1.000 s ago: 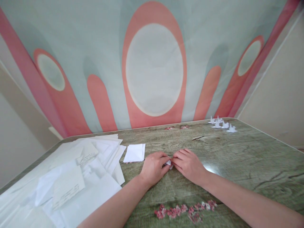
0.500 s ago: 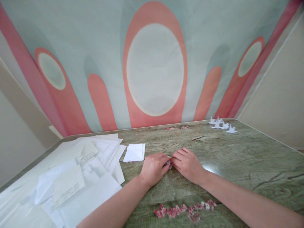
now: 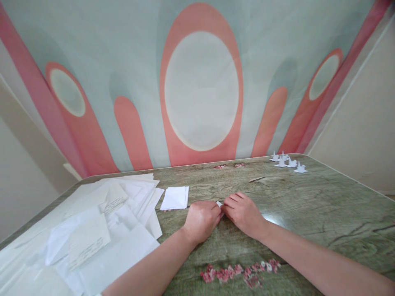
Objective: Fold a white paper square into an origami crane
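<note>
Close together over the middle of the table, my left hand [image 3: 202, 221] and my right hand [image 3: 242, 214] both pinch a small folded white paper [image 3: 219, 204]. Only a little of that paper shows between the fingertips; the rest is hidden by my hands. Left of my left hand lies a short stack of square white paper sheets [image 3: 175, 198]. Several small folded paper cranes [image 3: 300, 167] stand in a group at the far right of the table.
A large spread of loose white paper [image 3: 123, 242] covers the left of the wood-patterned table [image 3: 324, 205]. Pink flower patterns [image 3: 228, 272] show on the tabletop near the front. Behind the table's far edge rises a wall [image 3: 202, 90] with painted coral shapes.
The fingers of my left hand have curled in more tightly, and its thumb is now tucked out of sight. Less of the folded paper shows below the fingertips. My right hand has barely moved.
</note>
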`<act>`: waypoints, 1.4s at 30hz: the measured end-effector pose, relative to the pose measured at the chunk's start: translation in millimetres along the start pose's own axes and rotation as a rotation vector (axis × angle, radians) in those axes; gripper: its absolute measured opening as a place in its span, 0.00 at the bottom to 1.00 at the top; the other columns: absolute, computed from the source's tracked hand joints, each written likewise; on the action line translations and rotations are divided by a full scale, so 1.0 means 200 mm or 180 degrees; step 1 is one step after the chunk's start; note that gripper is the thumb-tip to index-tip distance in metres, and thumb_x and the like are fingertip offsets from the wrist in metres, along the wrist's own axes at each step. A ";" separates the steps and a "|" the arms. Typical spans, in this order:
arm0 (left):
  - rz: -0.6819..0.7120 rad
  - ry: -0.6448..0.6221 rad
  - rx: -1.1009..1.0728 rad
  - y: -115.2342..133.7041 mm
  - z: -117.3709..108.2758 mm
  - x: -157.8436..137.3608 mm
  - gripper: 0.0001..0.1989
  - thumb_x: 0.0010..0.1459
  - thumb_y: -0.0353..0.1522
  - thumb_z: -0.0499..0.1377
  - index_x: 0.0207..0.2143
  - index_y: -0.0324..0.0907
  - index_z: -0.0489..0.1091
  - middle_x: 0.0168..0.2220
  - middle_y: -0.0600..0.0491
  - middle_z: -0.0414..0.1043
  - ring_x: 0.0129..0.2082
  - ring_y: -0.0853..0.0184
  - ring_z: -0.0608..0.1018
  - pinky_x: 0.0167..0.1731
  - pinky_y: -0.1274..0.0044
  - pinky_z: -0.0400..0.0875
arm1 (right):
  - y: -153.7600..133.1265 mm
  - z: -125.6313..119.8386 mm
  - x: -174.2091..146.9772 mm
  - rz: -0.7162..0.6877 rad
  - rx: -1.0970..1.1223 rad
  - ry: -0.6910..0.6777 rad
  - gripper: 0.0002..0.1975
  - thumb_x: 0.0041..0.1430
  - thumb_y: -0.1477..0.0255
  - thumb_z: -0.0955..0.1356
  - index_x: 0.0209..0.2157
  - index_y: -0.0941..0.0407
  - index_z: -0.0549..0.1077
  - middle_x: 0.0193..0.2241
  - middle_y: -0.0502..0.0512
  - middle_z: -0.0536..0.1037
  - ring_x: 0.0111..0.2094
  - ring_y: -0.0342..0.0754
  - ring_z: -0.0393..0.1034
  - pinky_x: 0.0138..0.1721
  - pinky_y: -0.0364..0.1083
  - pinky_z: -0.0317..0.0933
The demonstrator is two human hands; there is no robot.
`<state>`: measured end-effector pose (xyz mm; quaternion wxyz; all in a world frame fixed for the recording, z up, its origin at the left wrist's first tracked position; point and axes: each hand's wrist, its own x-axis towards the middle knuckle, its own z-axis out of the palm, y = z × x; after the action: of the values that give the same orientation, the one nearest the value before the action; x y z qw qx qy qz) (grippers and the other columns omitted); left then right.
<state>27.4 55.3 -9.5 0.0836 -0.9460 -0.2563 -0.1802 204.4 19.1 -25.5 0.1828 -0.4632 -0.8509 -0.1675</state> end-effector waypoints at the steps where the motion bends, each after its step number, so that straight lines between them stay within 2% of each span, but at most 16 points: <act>1: 0.0009 -0.0001 0.0008 0.00 0.00 0.00 0.13 0.60 0.32 0.50 0.24 0.40 0.65 0.24 0.54 0.69 0.26 0.69 0.71 0.26 0.78 0.61 | 0.00 0.00 0.00 0.0036 0.0039 -0.0024 0.10 0.60 0.75 0.62 0.26 0.56 0.71 0.26 0.52 0.70 0.32 0.46 0.60 0.34 0.48 0.48; 7: 0.0098 0.0009 -0.0074 -0.01 0.01 0.00 0.13 0.62 0.32 0.48 0.26 0.40 0.67 0.25 0.53 0.69 0.27 0.68 0.72 0.26 0.79 0.62 | 0.01 -0.01 -0.02 0.0385 0.0452 -0.0095 0.09 0.58 0.78 0.64 0.34 0.54 0.74 0.30 0.51 0.72 0.34 0.45 0.62 0.35 0.46 0.52; 18: 0.0132 -0.0281 -0.0137 0.01 -0.04 0.00 0.12 0.61 0.31 0.48 0.30 0.40 0.69 0.29 0.51 0.70 0.31 0.66 0.72 0.32 0.76 0.67 | 0.01 0.00 -0.03 0.0437 0.0522 -0.0120 0.09 0.58 0.78 0.64 0.33 0.54 0.75 0.31 0.51 0.72 0.35 0.45 0.62 0.37 0.46 0.54; 24: 0.0033 -0.0286 -0.0231 0.04 -0.06 -0.01 0.10 0.59 0.34 0.51 0.33 0.40 0.70 0.31 0.49 0.70 0.34 0.65 0.72 0.35 0.74 0.67 | 0.02 0.00 -0.03 0.0404 0.0486 -0.0104 0.09 0.58 0.78 0.64 0.33 0.54 0.75 0.30 0.51 0.71 0.35 0.46 0.62 0.36 0.46 0.54; 31: -0.0160 -0.0509 -0.0194 0.04 -0.08 0.00 0.09 0.56 0.29 0.51 0.37 0.42 0.69 0.36 0.50 0.68 0.35 0.64 0.71 0.38 0.72 0.66 | 0.02 0.02 -0.03 0.0418 0.0479 -0.0106 0.09 0.59 0.77 0.63 0.33 0.54 0.75 0.30 0.52 0.71 0.34 0.46 0.62 0.36 0.46 0.55; 37: 0.0056 -0.0782 -0.0224 -0.01 -0.12 0.01 0.18 0.53 0.26 0.52 0.46 0.47 0.66 0.42 0.51 0.67 0.39 0.63 0.71 0.41 0.71 0.65 | 0.01 0.02 -0.03 0.0478 0.0400 -0.0196 0.09 0.59 0.77 0.63 0.33 0.54 0.75 0.30 0.52 0.70 0.34 0.46 0.62 0.36 0.46 0.55; 42: 0.0289 -0.0879 -0.0135 -0.04 -0.14 0.01 0.16 0.57 0.27 0.51 0.47 0.48 0.65 0.40 0.51 0.68 0.37 0.62 0.71 0.38 0.72 0.66 | 0.00 0.00 -0.02 0.0515 0.0310 -0.0286 0.08 0.59 0.75 0.63 0.33 0.53 0.75 0.30 0.52 0.70 0.34 0.47 0.62 0.35 0.46 0.54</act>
<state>16.9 55.6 16.6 0.0356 -0.9739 -0.2185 -0.0497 206.4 16.1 -28.1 0.1796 -0.5279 -0.8252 -0.0897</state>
